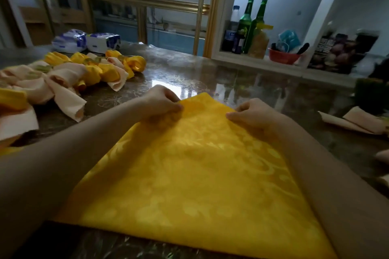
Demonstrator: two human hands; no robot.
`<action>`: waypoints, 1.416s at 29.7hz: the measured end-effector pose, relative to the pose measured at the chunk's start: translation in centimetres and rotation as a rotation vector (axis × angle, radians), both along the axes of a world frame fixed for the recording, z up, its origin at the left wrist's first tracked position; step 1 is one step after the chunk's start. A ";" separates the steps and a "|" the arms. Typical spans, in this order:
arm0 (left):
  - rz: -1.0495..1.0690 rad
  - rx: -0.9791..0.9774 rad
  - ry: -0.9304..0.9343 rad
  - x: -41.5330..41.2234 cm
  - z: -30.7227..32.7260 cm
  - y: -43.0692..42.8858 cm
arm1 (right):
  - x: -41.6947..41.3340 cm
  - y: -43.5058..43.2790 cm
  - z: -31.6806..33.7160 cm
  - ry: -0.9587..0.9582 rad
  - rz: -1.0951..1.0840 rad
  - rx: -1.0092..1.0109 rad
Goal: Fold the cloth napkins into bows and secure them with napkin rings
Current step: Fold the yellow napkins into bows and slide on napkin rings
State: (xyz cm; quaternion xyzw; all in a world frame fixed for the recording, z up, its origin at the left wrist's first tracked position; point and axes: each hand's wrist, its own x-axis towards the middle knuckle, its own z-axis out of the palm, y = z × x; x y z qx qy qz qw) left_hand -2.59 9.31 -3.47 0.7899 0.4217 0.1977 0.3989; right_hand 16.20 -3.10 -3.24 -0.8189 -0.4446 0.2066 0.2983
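A large yellow patterned napkin (197,174) lies spread on the glossy table (242,84) in front of me. My left hand (162,101) pinches its far edge near the far left corner. My right hand (252,114) pinches the far right edge, fingers curled on the cloth. Both forearms lie along the napkin's sides. At the left, a pile of folded napkin bows (84,71) in yellow and peach lies on the table, each cinched at the middle by a ring.
Two white-and-blue packets (86,41) sit behind the bows. A peach napkin (355,122) lies at the right edge beside a dark green object (371,95). A white shelf at the back right holds green bottles (250,25) and a red bowl (283,55).
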 end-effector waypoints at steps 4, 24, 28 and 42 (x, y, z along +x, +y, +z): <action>0.038 0.047 -0.170 -0.4 -1.7 -0.2 | -0.2 0.2 -0.9 -0.007 0.029 0.133; -0.041 0.504 0.119 0.3 -2.9 -0.6 | -1.6 0.6 -1.3 -0.058 0.107 0.153; -0.073 0.518 0.172 0.9 -2.2 0.1 | -2.2 1.2 -1.1 -0.022 0.201 0.096; -0.058 0.743 -0.011 1.4 -2.9 -1.5 | -2.9 1.9 -2.7 -0.627 0.252 0.325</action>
